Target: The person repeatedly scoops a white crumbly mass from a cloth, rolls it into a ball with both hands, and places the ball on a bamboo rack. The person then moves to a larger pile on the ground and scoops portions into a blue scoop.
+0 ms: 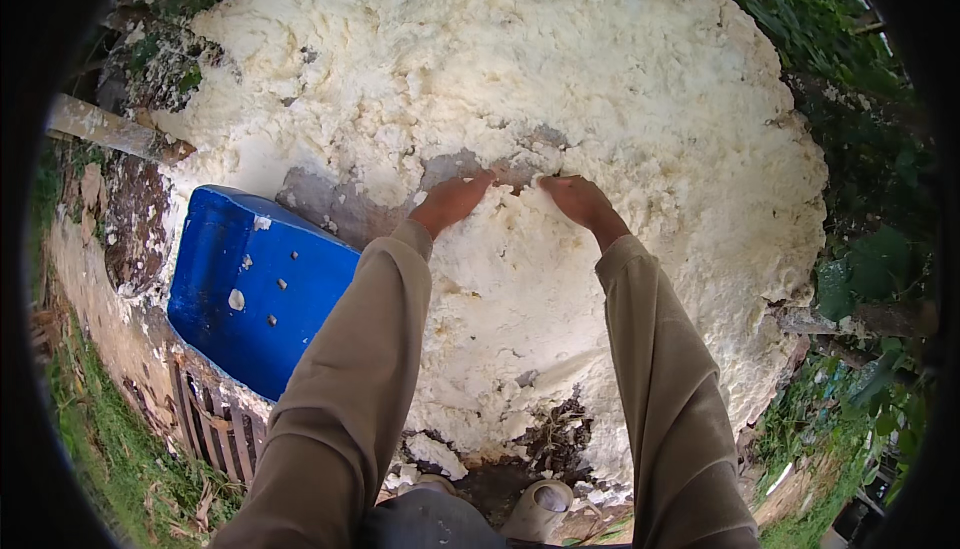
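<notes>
A broad heap of white, crumbly, doughy material [525,309] spreads out in front of me. My left hand [452,202] touches it near the middle, beside a bared patch of grey surface [322,200]. Across a short gap, my right hand [581,204] presses into the same material, its thumb side towards the left hand. Both hands have their fingers bent down and mostly hidden, so their grip does not show. Left of my left forearm lies a cut-open blue plastic container [255,286], tilted, with small holes and white crumbs on its inside.
A pale pole [112,128] reaches the heap from the left. Below the blue container is a slatted grate [217,425]. My shoe [541,508] stands at the heap's near edge by dark debris [559,433]. Leafy plants [847,264] border the right side, grass [112,436] the lower left.
</notes>
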